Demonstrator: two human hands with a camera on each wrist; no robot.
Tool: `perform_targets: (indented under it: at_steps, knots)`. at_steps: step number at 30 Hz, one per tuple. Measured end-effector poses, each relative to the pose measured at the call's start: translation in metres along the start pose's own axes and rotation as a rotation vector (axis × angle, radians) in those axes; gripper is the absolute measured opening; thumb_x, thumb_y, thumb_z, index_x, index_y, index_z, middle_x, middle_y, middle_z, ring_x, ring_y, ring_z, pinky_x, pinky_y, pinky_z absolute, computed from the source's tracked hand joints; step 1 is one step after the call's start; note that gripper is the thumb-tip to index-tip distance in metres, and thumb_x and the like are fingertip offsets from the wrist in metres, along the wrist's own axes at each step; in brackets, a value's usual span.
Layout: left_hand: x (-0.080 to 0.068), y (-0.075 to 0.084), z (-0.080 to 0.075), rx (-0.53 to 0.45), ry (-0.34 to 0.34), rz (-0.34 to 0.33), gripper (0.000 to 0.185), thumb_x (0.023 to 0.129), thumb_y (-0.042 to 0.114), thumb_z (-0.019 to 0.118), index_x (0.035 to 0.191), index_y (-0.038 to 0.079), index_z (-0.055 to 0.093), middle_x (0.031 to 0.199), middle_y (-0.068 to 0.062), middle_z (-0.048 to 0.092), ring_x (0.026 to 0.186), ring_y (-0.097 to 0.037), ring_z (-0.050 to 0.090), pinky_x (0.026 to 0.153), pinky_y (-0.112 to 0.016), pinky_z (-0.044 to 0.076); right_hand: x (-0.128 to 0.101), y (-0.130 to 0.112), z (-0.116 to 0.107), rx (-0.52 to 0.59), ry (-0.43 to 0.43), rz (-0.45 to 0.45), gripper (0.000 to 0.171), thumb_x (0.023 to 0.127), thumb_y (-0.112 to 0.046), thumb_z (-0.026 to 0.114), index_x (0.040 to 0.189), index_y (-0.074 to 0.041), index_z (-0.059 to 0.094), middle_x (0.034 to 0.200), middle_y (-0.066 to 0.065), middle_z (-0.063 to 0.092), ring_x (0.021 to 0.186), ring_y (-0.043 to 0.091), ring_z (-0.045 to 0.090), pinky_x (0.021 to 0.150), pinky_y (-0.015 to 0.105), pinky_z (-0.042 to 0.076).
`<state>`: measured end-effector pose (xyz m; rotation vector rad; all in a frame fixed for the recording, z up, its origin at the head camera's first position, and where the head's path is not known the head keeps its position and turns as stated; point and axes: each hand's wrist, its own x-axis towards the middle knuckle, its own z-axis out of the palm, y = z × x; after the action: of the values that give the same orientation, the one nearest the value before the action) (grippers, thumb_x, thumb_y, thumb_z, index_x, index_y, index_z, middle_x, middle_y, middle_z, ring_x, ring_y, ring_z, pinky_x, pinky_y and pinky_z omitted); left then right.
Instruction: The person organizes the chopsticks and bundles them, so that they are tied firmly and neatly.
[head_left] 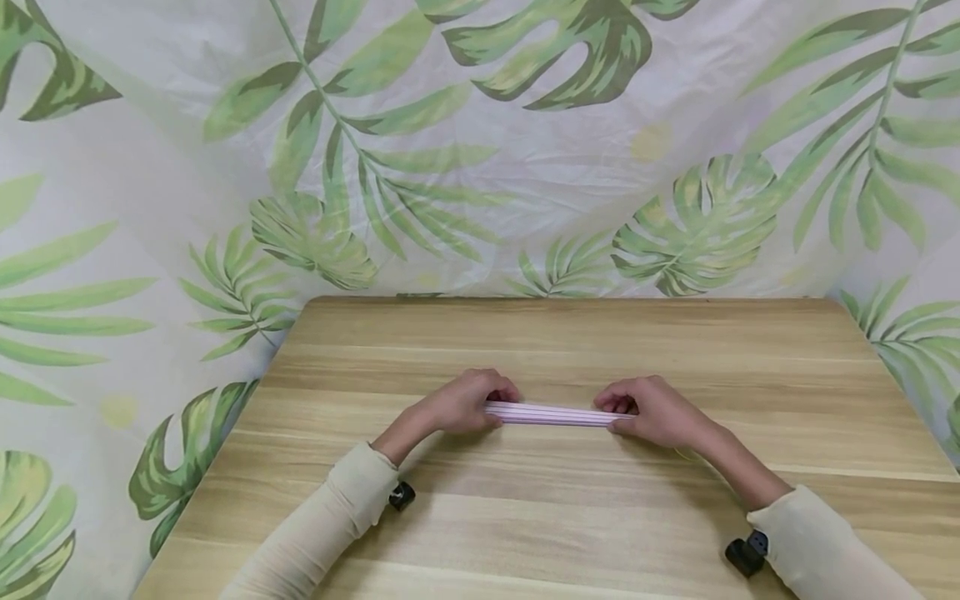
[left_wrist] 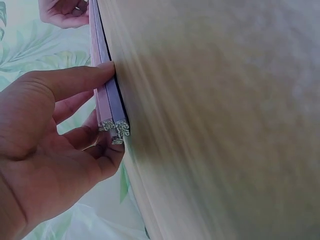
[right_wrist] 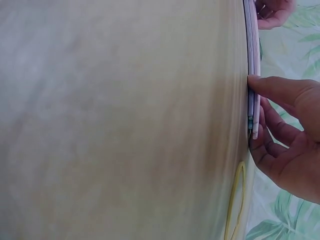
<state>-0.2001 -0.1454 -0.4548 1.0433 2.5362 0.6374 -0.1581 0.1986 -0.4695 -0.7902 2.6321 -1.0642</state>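
A bundle of slim pink and lilac chopsticks lies level, side by side, close over the wooden table. My left hand pinches the thicker end, thumb on the near side and fingers behind. Square, speckled end faces of the chopsticks show in the left wrist view. At the narrower end, my right hand pinches the bundle between thumb and curled fingers. One pink tip sticks out lower than the others beside that hand in the right wrist view. Fingertips behind the bundle are partly hidden.
A yellow rubber band lies on the table near my right hand. A leaf-patterned cloth hangs behind the table's back edge and at both sides. Small black devices are worn at both sleeve cuffs.
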Motion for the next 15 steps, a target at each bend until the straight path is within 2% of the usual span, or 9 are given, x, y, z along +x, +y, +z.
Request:
perform_targets:
  at_steps: [6, 10, 15]
  knots:
    - [0.0004, 0.0037, -0.0015, -0.007, -0.020, -0.018, 0.034, 0.093, 0.002, 0.079, 0.125, 0.010, 0.075, 0.107, 0.000, 0.076, 0.100, -0.014, 0.067, 0.092, -0.034, 0.056, 0.0016, -0.0039, 0.0002, -0.020, -0.003, 0.009, 0.019, 0.092, -0.003, 0.080, 0.109, -0.010, 0.079, 0.094, -0.004, 0.075, 0.083, 0.004, 0.063, 0.073, 0.023, 0.053]
    - [0.0001, 0.0042, -0.0012, -0.001, -0.011, -0.025, 0.033, 0.093, 0.002, 0.079, 0.124, 0.011, 0.075, 0.101, 0.001, 0.074, 0.095, -0.013, 0.065, 0.088, -0.032, 0.055, 0.0019, -0.0046, 0.0012, -0.022, 0.008, 0.019, 0.020, 0.091, -0.003, 0.080, 0.110, -0.010, 0.079, 0.093, -0.004, 0.075, 0.083, 0.003, 0.064, 0.073, 0.023, 0.053]
    - [-0.0010, 0.0035, 0.0011, 0.017, 0.000, -0.016, 0.035, 0.091, 0.001, 0.080, 0.125, 0.010, 0.076, 0.108, -0.001, 0.077, 0.098, -0.013, 0.066, 0.090, -0.032, 0.055, 0.0019, -0.0048, 0.0032, -0.018, 0.000, 0.022, 0.021, 0.090, -0.003, 0.080, 0.110, -0.010, 0.079, 0.092, -0.006, 0.075, 0.081, 0.002, 0.063, 0.073, 0.022, 0.053]
